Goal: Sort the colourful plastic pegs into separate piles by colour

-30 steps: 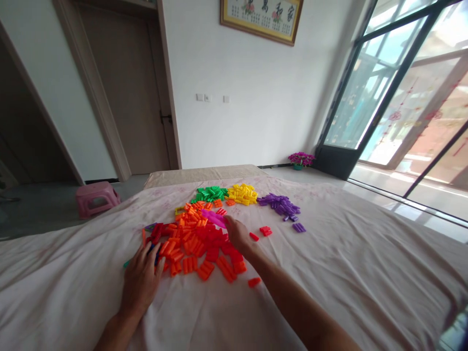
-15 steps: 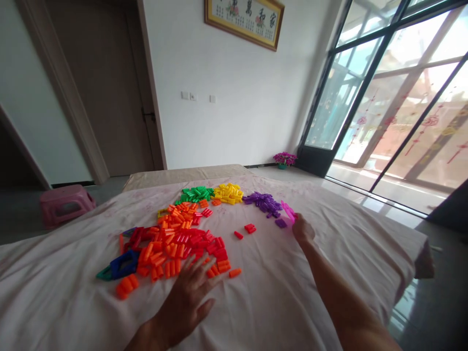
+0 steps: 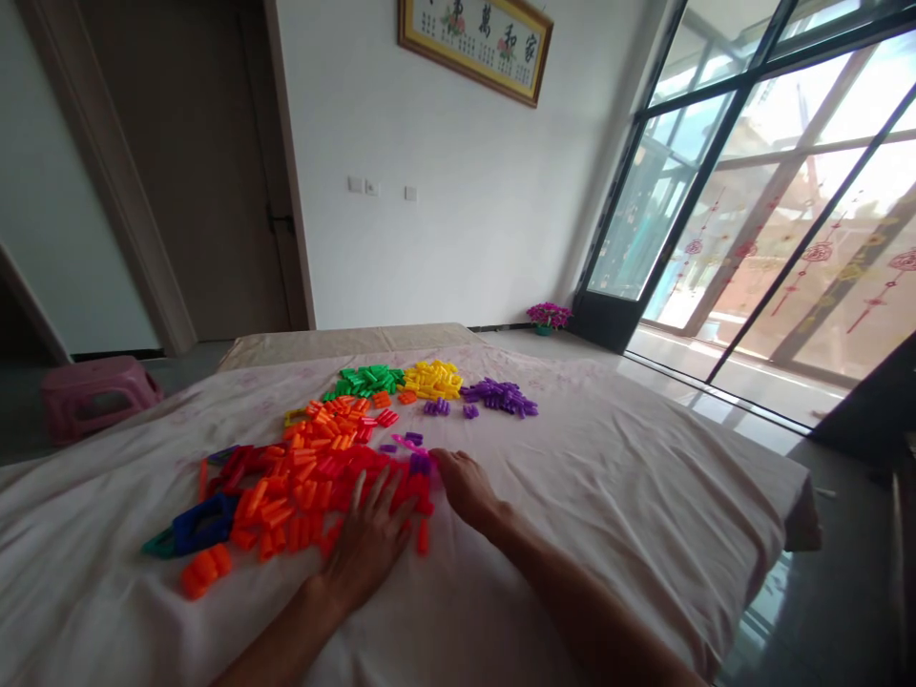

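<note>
Orange pieces [image 3: 276,496]: plastic, smooth, lightly glossy. Yellow pieces [image 3: 433,380], green pieces [image 3: 366,381], purple pieces [image 3: 501,397]: plastic, smooth. Cover [image 3: 679,496]: cloth, matt, creased. Stool [image 3: 100,386]: plastic, smooth, soft sheen. Door [image 3: 178,172]: matt, wood-like. Window panes [image 3: 665,210]: glass, smooth. Floor [image 3: 769,596]: smooth, glossy.

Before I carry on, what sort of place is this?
Most likely a room in a home, perhaps a living room: a framed calligraphy picture on the wall, a pink stool and potted magenta flowers.

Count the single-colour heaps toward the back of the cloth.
3: the green heap on the left, the yellow heap in the middle and the purple heap on the right. None looks hidden.
</note>
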{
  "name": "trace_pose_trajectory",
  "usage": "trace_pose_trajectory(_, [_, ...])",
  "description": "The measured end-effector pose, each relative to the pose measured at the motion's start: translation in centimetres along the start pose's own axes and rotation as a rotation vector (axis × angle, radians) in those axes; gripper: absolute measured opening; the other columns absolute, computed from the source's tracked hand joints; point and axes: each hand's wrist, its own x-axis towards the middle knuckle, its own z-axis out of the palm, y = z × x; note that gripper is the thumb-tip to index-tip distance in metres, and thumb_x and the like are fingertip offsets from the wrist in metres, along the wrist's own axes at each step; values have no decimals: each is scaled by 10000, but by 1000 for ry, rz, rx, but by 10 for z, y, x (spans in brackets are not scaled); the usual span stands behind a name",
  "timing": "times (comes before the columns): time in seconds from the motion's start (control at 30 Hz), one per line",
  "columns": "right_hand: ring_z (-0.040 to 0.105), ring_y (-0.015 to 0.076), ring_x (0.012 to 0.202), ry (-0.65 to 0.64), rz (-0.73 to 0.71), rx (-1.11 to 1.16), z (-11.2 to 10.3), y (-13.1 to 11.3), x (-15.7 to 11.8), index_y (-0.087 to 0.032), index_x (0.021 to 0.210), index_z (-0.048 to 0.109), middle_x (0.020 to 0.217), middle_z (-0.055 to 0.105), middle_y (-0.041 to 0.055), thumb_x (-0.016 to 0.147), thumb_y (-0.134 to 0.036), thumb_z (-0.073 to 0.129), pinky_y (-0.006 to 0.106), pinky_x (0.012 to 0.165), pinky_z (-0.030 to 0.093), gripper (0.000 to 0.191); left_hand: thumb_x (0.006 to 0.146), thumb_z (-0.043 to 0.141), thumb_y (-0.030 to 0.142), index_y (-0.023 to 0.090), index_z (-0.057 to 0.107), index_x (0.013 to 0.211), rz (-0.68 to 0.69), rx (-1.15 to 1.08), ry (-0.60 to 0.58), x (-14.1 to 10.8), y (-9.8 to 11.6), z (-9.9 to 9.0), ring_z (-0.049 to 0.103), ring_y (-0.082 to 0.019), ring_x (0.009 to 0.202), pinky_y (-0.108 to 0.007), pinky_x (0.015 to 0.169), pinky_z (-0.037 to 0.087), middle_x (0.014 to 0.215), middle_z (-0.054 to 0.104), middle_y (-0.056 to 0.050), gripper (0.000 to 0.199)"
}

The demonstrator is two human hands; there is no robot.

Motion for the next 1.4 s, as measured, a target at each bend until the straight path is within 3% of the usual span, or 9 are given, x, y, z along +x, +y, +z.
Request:
trace_pose_trajectory(0.13, [639,201,978,192,138,41,-24,52,22,-236,1267,584,1124,697,72,994,-299,364,274,844,456,356,910,500,313,316,604,1281,-59,56,9,-14,-14,0,475,-290,1304,-579,1125,235,1362,592,-82,386])
trace_pose_trajectory(0.27, [635,231,993,467,612,-142,-75,145,41,-251,1354,517,1143,676,103,993,-274,320,329,844,462,412,901,498,266,291,552,1343,-54,82,-7,-20,-19,3,492,-277,1287,-524,1093,305,1349,601,-80,446])
trace_pose_trajectory(0.33, [640,246,978,441,842,-214,-98,188,45,-296,1387,486,1100,680,109,994,-276,289,354,818,468,440,888,506,247,307,544,1346,-57,78,0,-20,-19,5,502,-266,1276,-495,1072,336,1348,603,-59,464])
trace_pose_trajectory(0.4, [639,267,998,370,944,-220,-111,221,46,-299,1398,477,1118,671,128,969,-235,313,369,802,474,463,870,517,229,320,547,1338,-65,77,21,-20,-19,9,519,-255,1257,-460,1041,371,1339,610,-40,477])
trace_pose_trajectory(0.6, [656,266,1003,261,883,-166,-102,256,74,-219,1320,572,1103,686,156,927,-229,409,334,807,475,425,835,562,243,312,597,1267,-3,91,131,-19,-25,19,560,-228,1188,-393,1001,414,1276,646,-23,439])
trace_pose_trajectory(0.8, [631,231,1067,218,659,-134,-62,233,120,-261,1256,623,1161,693,83,966,-329,398,297,891,450,373,830,584,297,287,612,1232,64,69,150,-14,-29,14,569,-216,1162,-360,981,439,1235,661,-26,403])
trace_pose_trajectory(0.97, [621,205,1096,221,494,-108,-33,192,125,-238,1262,611,1205,679,65,983,-306,372,270,923,435,373,848,573,321,332,586,1279,39,27,101,-11,-23,-2,532,-231,1219,-395,1052,401,1323,615,-3,432])
trace_pose_trajectory(1.2, [632,206,1056,193,255,-8,7,101,110,-232,1256,595,1142,701,50,979,-289,365,303,907,463,364,869,539,281,306,572,1284,215,-201,-88,-4,-6,-31,373,-249,1392,-480,1146,316,1490,469,-24,418])
trace_pose_trajectory(1.4, [617,211,1061,108,87,38,39,9,97,-219,1265,594,1168,687,63,983,-250,362,317,940,447,366,892,516,405,292,601,1214,130,-240,-149,-8,0,-29,370,-254,1394,-522,1171,246,1396,557,-37,352])
